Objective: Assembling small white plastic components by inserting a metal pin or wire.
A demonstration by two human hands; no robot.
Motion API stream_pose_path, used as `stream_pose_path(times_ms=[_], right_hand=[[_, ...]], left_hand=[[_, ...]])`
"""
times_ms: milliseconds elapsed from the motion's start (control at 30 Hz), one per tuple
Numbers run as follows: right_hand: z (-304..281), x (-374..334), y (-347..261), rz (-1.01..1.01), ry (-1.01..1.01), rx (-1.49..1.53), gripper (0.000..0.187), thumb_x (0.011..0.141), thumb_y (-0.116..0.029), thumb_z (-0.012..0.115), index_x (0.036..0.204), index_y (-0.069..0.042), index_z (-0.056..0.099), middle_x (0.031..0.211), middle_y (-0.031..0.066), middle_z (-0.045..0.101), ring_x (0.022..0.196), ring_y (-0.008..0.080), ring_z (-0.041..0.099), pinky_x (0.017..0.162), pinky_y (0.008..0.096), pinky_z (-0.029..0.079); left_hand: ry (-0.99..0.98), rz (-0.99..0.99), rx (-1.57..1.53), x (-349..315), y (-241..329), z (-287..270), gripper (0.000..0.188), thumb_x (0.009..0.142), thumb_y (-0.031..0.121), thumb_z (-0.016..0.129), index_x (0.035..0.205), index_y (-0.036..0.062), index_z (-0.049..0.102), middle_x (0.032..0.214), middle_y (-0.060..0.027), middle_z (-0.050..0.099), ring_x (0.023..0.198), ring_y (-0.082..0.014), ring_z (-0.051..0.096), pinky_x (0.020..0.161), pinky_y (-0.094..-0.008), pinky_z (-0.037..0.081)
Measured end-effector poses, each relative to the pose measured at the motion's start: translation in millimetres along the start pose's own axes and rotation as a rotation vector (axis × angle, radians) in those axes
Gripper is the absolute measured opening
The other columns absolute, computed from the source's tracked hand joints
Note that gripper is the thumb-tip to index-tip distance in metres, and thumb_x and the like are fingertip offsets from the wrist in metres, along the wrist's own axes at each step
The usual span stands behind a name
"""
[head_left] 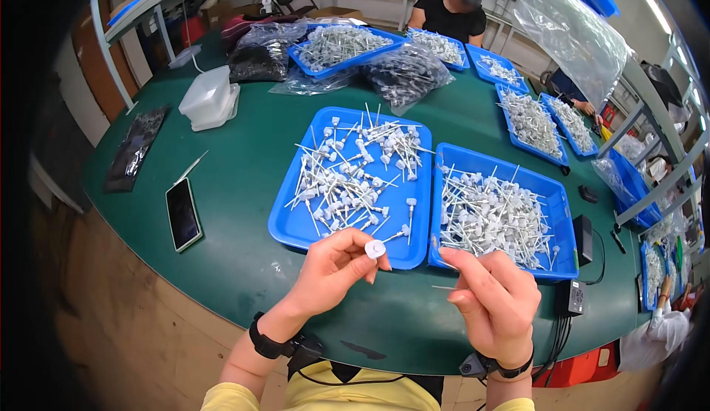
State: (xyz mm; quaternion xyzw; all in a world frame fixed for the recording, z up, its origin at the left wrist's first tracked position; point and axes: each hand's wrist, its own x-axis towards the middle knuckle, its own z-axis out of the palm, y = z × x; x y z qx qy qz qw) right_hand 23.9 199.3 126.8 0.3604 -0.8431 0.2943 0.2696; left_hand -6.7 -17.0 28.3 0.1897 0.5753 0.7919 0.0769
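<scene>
My left hand (333,270) pinches a small white spray pump head (375,249) between thumb and fingers, with its round end turned up. My right hand (495,300), level with it on the right, has its fingers bent around a thin pale tube (444,287) that sticks out to the left. Just beyond my left hand lies a shallow blue tray (277,222) with loosely scattered white pump heads (347,182) with thin tubes. Past my right hand stands a deeper blue tray (566,226), heaped more thickly with similar pieces (492,215).
On the green table (229,263) lie a phone (183,215), a black plastic packet (137,148) and stacked white tubs (209,100). Filled bags (407,74) and more blue trays (344,45) stand farther back. Black boxes with cables (573,298) sit at right. A person (451,15) sits across.
</scene>
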Motion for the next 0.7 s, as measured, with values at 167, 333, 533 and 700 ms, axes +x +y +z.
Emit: stream_pose_path(times_ms=[167,333,533,700], right_hand=[[12.2,-6.8,7.7,0.042,-0.056,-0.033,0.039,0.071,-0.012,0.075,0.106,0.002,0.064,0.065,0.003,0.049,0.05,0.0159,0.048,0.043,0.028,0.037],[21.6,-9.5,12.8,0.04,-0.124,-0.042,0.033,0.071,-0.012,0.075,0.099,0.002,0.064,0.066,0.003,0.051,0.052,0.0151,0.05,0.043,0.0276,0.039],[25.9,-9.1,11.4,0.003,-0.135,-0.004,0.032,0.072,-0.01,0.073,0.1,0.003,0.064,0.068,0.0029,0.054,0.053,0.0138,0.05,0.043,0.0261,0.039],[26.4,-14.8,10.7,-0.043,-0.165,-0.065,0.033,0.074,-0.009,0.071,0.103,0.003,0.064,0.076,0.004,0.06,0.052,0.013,0.051,0.043,0.0247,0.039]], left_hand=[[0.041,0.076,0.047,-6.8,-4.5,2.6,0.018,0.091,0.005,0.058,0.106,-0.0024,0.053,0.091,-0.0102,0.062,0.083,-0.0136,0.061,0.071,-0.0255,0.048],[0.036,0.251,0.018,-9.3,-8.7,1.6,0.02,0.092,0.001,0.053,0.111,-0.005,0.054,0.096,-0.0128,0.062,0.082,-0.0169,0.061,0.07,-0.0276,0.048],[0.107,0.365,0.239,-12.4,-14.0,-0.4,0.015,0.089,0.001,0.06,0.101,-0.0072,0.059,0.09,-0.0142,0.066,0.079,-0.0179,0.061,0.071,-0.0306,0.048],[0.101,0.455,0.373,-12.3,-13.9,-4.1,0.017,0.088,0.002,0.062,0.102,-0.0073,0.06,0.093,-0.0144,0.067,0.078,-0.0225,0.062,0.073,-0.032,0.048]])
